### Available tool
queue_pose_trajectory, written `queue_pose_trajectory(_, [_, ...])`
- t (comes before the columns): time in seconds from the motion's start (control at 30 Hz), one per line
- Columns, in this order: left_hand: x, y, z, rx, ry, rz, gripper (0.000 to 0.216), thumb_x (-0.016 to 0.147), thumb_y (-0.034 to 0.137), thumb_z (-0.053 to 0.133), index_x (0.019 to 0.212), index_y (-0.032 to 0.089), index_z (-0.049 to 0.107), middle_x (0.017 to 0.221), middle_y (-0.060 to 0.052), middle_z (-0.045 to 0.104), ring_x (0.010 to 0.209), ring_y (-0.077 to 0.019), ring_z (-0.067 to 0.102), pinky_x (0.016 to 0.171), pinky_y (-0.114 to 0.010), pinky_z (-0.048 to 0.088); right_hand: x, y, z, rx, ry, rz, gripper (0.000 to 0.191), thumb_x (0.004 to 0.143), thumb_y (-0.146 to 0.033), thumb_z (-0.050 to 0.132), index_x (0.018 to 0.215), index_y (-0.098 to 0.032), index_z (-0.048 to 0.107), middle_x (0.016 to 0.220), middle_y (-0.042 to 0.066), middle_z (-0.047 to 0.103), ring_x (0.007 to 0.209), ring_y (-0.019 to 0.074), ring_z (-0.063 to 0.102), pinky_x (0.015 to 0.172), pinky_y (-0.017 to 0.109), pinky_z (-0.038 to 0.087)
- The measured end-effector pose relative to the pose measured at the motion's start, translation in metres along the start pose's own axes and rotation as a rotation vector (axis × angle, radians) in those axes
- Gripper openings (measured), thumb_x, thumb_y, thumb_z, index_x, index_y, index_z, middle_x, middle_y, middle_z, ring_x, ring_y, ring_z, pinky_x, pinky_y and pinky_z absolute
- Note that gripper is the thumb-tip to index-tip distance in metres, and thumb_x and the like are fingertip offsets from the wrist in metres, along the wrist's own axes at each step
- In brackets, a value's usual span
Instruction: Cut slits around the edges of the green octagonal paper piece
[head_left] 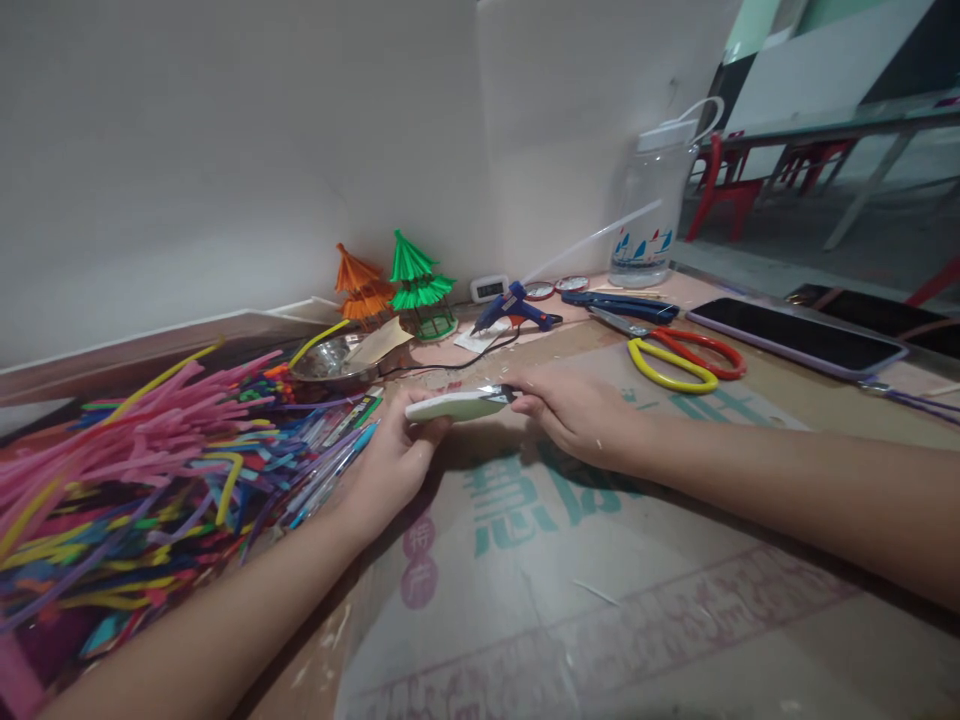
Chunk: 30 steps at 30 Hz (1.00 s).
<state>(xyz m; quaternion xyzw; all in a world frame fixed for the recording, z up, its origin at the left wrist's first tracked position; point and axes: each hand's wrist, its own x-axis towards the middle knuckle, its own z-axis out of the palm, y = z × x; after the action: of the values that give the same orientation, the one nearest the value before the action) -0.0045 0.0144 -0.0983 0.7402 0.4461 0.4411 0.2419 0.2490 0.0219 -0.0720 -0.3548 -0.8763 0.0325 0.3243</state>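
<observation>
A pale flat piece is between the two hands, at the middle of the frame.
The left hand pinches its left end, the thumb on the near side; the right hand has thumb and fingers closed on a small dark item at the other end (what it is, one cannot tell). Two little towers, orange and green, stand seemingly complete, upper middle; the piece is joined to neither, and how much work it needs remains unclear.

Just one head cam here, pointed forward and down: left hand and right hand are viewed fairly close, wall faced beyond the tabletop.
</observation>
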Motion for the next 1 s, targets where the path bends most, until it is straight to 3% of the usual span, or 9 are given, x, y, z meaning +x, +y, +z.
queue_pose_trajectory(0.23, [-0.0001, -0.0029, -0.0013, -0.015, -0.001, -0.019, 0.013, 0.094, 0.03, 0.057, 0.105, 0.024, 0.054, 0.099, -0.001, 0.057, 0.093, -0.0178, 0.056, 0.082, -0.03, 0.043, 0.0008, -0.0011, -0.0022, -0.031, 0.007, -0.039, 0.044, 0.106, -0.04, 0.031, 0.121, -0.017, 0.066, 0.099, 0.011, 0.076, 0.086, 0.0239, 0.068, 0.071, 0.032, 0.046])
queue_pose_trajectory(0.53, [0.0018, 0.0002, 0.0008, -0.061, 0.007, -0.048, 0.013, 0.092, 0.029, 0.058, 0.102, 0.022, 0.054, 0.097, -0.001, 0.058, 0.092, -0.0181, 0.057, 0.082, -0.029, 0.044, 0.0015, 0.0031, -0.001, 0.018, 0.022, 0.027, 0.042, 0.105, -0.04, 0.034, 0.122, -0.018, 0.066, 0.106, 0.011, 0.075, 0.091, 0.0247, 0.068, 0.072, 0.032, 0.046])
queue_pose_trajectory(0.73, [0.0004, 0.0006, -0.0003, 0.012, 0.048, 0.017, 0.008, 0.095, 0.029, 0.056, 0.101, 0.023, 0.054, 0.1, -0.001, 0.056, 0.095, -0.0181, 0.055, 0.085, -0.03, 0.042, 0.0011, 0.0013, -0.0004, 0.0, -0.022, 0.035, 0.042, 0.104, -0.038, 0.036, 0.12, -0.016, 0.067, 0.102, 0.012, 0.075, 0.089, 0.0249, 0.067, 0.073, 0.033, 0.047])
queue_pose_trajectory(1.0, [-0.003, 0.0002, -0.0025, 0.083, 0.009, 0.073, 0.011, 0.098, 0.033, 0.053, 0.105, 0.024, 0.056, 0.104, -0.003, 0.06, 0.098, -0.0189, 0.057, 0.088, -0.032, 0.043, -0.0003, -0.0019, 0.0, 0.044, -0.021, -0.051, 0.04, 0.104, -0.037, 0.035, 0.125, -0.018, 0.065, 0.107, 0.011, 0.075, 0.092, 0.0238, 0.068, 0.076, 0.034, 0.049])
